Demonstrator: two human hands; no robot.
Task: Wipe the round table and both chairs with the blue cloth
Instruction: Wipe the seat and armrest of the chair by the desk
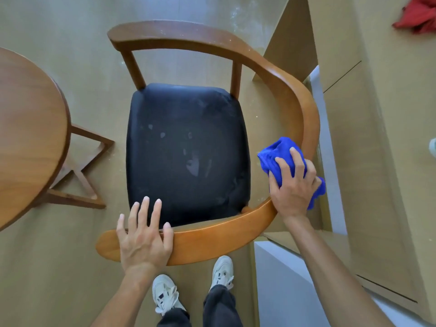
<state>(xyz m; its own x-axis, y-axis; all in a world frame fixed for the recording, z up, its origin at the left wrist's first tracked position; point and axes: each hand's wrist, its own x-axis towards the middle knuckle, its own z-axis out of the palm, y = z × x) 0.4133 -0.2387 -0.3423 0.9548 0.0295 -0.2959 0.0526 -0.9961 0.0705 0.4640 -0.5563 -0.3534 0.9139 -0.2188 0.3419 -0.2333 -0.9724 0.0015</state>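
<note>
Two white sneakers and dark trouser legs sit at bottom of view, on tan floor just behind chair's curved wooden rail. Both forearms reach fwd from bottom edge.

Left hand lies flat on near end of rail, fingers straight and spread, tips extending over edge of black seat pad; holding nothing. Right hand is on rail's right-hand curve, fingers curled over bunched blue cloth, pressing it against the wood. Cloth pokes out ahead of fingers and also behind the hand at the outer side of rail.

Chair: one continuous bent wood armrest/back wrapping from near-left round the right side to far end, w/ two uprights at far side. Seat pad is dark, w/ pale smudges and dusty marks near centre and far-right corner. Far part of rail looks dusty/speckled.

Round wooden surface at left, only partly in view, apart from chair; its angled wooden base shows beneath on floor.

Right of chair: tan panels and a pale grey-white edge close beside the rail. Red fabric lies at top-right corner, well apart from everything else
</note>
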